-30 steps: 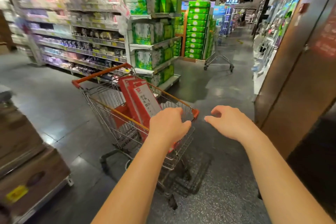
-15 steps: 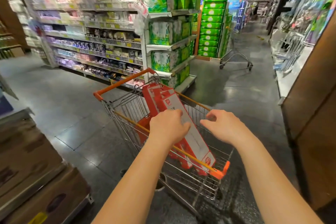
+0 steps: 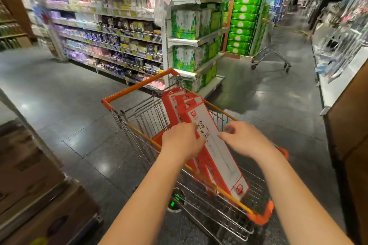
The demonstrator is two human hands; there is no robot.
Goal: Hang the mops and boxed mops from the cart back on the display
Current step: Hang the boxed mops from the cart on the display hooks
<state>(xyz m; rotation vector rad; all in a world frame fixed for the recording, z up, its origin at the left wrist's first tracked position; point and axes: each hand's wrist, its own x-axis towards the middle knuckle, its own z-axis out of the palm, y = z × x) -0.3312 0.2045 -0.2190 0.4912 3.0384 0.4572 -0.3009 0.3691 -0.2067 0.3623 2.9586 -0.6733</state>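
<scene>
Front box (image 3: 217,151): we read vertical Chinese print on its white face, partly 平板; its red logos are illegible.

Dim overhead store lighting. Glare patches on glossy floor (image 3: 83,89). Shelves (image 3: 111,32) and display (image 3: 342,32) motion-blurred. Strong wide-angle bending at edges. Centre sharp: box (image 3: 225,161), left hand (image 3: 182,142), right hand (image 3: 246,139).

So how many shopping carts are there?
2. The orange cart is right in front, holding the boxed mops; a grey cart stands down the aisle beside the green stack. More may be hidden.
</scene>
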